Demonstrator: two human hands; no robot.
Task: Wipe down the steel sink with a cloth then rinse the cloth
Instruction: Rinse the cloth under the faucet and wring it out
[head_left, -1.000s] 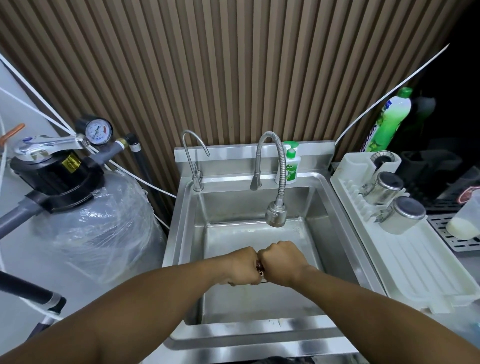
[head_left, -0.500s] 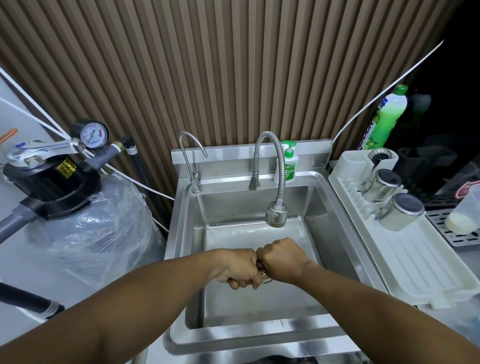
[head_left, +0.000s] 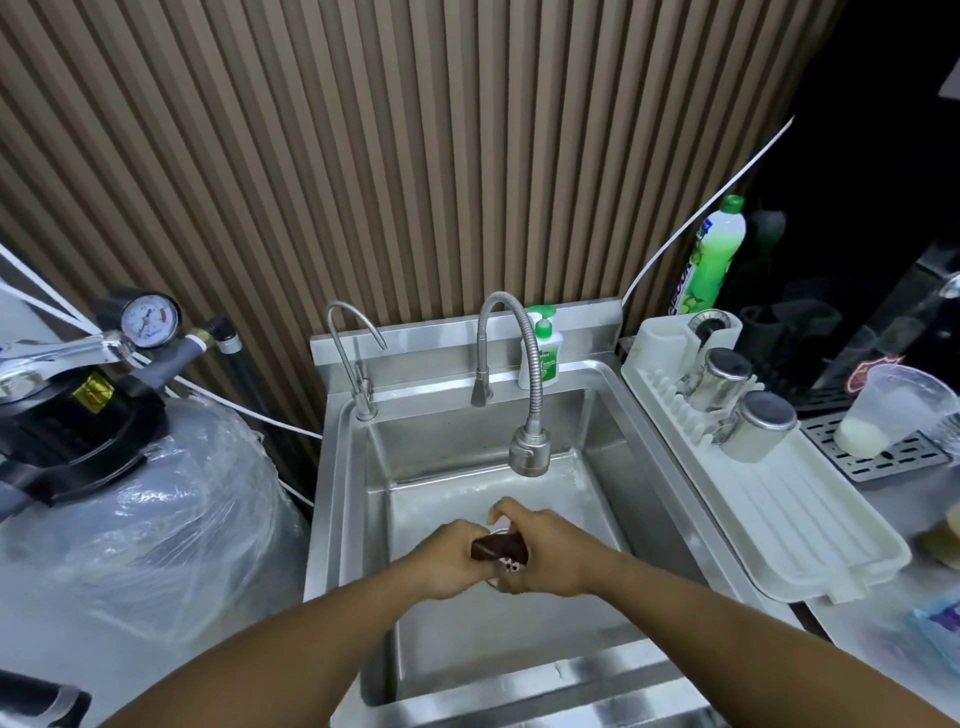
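Both hands met over the steel sink (head_left: 613, 467), about midway between its left and right walls and a little nearer its front edge than its back. The left hand (head_left: 451, 560) and the right hand (head_left: 558, 552) were knuckle to knuckle, and between them sat the cloth (head_left: 496, 546), a dark brown wad of which only a short stretch showed. The left fingers were curled tight round one end of it. The right fingers were wrapped round the other end, though one of them stood lifted above the wad. Motion blur hid the finer lie of the fingertips, and whether the cloth touched the basin floor could not be told.

The flexible tap (head_left: 525, 364) arched from the back ledge, its spray head hanging over the basin just beyond the hands. A thin gooseneck tap (head_left: 353, 353) rose at the back left corner of the sink. A green pump soap bottle (head_left: 544, 356) stood on the back ledge behind the flexible tap.

Along the sink's right edge lay a white drainer tray (head_left: 789, 525) on the bench, carrying two steel cups (head_left: 723, 382) at its far end. A green detergent bottle (head_left: 718, 254) stood behind the tray. A clear plastic cup (head_left: 885, 410) with milky liquid sat further right. Left of the sink stood a plastic-wrapped tank (head_left: 156, 519) with a pressure gauge (head_left: 149, 319) above it.
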